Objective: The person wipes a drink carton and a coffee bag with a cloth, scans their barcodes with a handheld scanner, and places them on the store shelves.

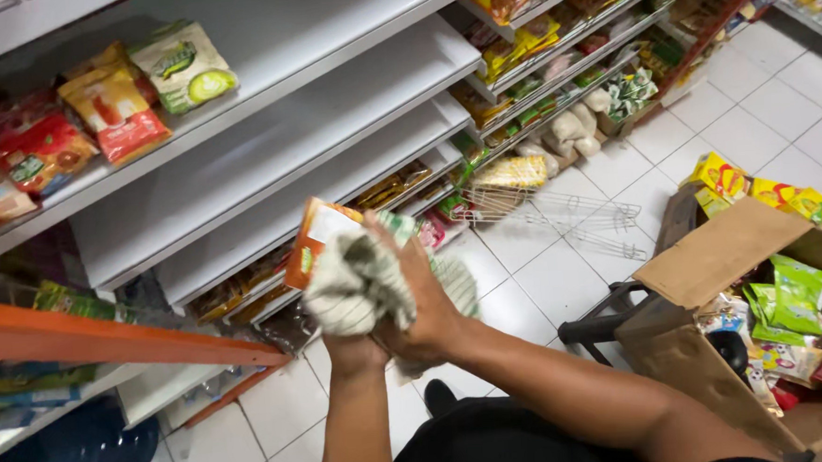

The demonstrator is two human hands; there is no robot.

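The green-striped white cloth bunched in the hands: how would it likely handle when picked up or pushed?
The green-striped white cloth is probably floppy: it crumples into folds against the right hand and the flat orange packet. It looks light for its size, with a loose end hanging beyond the hand. Pushed, it would likely bunch rather than slide or roll.

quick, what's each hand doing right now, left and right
Left hand: mostly hidden behind the cloth; grip cannot be told.
Right hand: closed on the cloth, pressing it against the orange packet.
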